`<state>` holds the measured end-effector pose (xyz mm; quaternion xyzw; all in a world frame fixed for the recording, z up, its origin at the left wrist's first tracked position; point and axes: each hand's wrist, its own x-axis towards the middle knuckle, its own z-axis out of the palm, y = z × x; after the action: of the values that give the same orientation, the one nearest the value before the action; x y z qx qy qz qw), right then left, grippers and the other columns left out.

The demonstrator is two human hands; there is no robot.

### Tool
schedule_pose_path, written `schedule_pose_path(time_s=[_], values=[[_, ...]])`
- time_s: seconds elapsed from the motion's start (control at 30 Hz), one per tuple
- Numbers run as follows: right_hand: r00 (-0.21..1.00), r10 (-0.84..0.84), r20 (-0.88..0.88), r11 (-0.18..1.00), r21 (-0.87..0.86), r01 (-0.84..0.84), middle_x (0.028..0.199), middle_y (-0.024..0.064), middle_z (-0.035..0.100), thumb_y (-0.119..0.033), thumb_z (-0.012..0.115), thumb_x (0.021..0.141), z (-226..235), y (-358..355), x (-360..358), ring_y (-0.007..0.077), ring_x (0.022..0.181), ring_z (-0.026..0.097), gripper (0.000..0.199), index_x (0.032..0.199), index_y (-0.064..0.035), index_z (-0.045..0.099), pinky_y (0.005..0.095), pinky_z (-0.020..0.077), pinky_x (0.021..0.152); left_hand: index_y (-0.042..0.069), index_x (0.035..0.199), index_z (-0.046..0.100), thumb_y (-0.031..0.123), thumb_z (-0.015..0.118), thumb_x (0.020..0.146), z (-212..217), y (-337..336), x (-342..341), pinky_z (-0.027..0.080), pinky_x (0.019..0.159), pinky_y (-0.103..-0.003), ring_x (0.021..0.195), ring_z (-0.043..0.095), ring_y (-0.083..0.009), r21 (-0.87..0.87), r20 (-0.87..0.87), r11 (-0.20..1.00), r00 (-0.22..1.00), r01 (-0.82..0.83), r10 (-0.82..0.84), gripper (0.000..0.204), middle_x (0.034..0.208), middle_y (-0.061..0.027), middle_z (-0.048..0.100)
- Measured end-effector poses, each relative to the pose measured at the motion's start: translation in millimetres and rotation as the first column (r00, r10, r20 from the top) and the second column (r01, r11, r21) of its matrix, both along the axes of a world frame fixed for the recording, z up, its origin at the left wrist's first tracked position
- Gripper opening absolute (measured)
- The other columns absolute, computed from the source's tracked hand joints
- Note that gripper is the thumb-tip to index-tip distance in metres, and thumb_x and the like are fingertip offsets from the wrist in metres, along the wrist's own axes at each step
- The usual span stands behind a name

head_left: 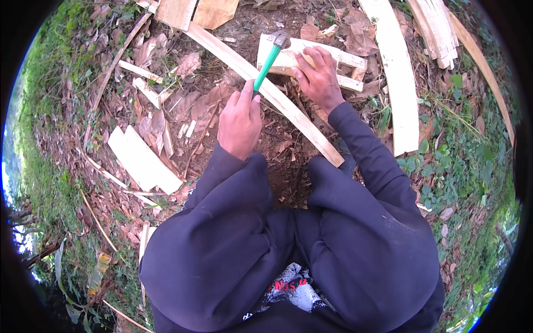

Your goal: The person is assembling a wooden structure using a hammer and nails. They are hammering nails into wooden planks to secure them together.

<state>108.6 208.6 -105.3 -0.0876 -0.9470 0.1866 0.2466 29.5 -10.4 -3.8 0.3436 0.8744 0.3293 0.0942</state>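
Note:
A hammer [272, 60] with a green handle and a dark metal head is gripped in my left hand [240, 119]. Its head hovers at the left end of a small frame of pale wood pieces [348, 60] on the ground. My right hand [320, 80] rests at that frame, with its fingers bent and close together over the wood. Whatever they pinch, if anything, is too small to make out. A long narrow wood strip [294, 114] slants under the hammer, its near end beside my right knee.
Wide boards [176, 12] lie at the far left of the strip. A long pale plank [398, 83] and stacked slats [436, 30] are on the right. Short boards [145, 161] lie at left among dry leaves and wood scraps. Green plants [461, 166] grow at right.

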Motion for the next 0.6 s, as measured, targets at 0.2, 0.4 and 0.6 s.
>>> schedule_pose_path(time_s=[0.2, 0.4, 0.6], values=[[1.000, -0.007, 0.027, 1.000, -0.005, 0.007, 0.127, 0.0127, 0.057, -0.022, 0.069, 0.092, -1, 0, 2, 0.0321, 0.128, 0.047, 0.035, 0.120, -0.0023, 0.071, 0.0473, 0.0411, 0.104, -0.004, 0.135, 0.057, 0.014, 0.058, 0.102, 13, 6, 5, 0.052, 0.077, -0.045, 0.089, 0.068, -0.0379, 0.050, 0.048, 0.999, 0.999, -0.014, 0.012, 0.037, 0.100, -0.0235, 0.067], [1.000, -0.009, 0.015, 1.000, 0.000, 0.009, 0.127, 0.0126, 0.057, -0.022, 0.069, 0.091, 0, 0, -1, 0.0322, 0.128, 0.047, 0.036, 0.121, -0.0017, 0.071, 0.0472, 0.0412, 0.104, 0.000, 0.136, 0.058, 0.012, 0.057, 0.101, 2, 3, -2, 0.050, 0.067, -0.048, 0.077, 0.063, -0.0385, -0.025, -0.001, 1.000, 1.000, 0.019, -0.019, 0.037, 0.092, -0.0203, 0.062], [1.000, 0.007, 0.010, 1.000, -0.008, -0.007, 0.128, 0.0120, 0.057, -0.022, 0.070, 0.091, -2, 2, 2, 0.0319, 0.128, 0.047, 0.036, 0.121, -0.0014, 0.071, 0.0472, 0.0410, 0.104, -0.004, 0.136, 0.057, 0.008, 0.059, 0.099, 40, 10, -12, 0.052, 0.072, -0.046, 0.084, 0.067, -0.0388, 0.140, -0.105, 0.990, 0.994, 0.004, 0.011, 0.038, 0.097, -0.0237, 0.065]])
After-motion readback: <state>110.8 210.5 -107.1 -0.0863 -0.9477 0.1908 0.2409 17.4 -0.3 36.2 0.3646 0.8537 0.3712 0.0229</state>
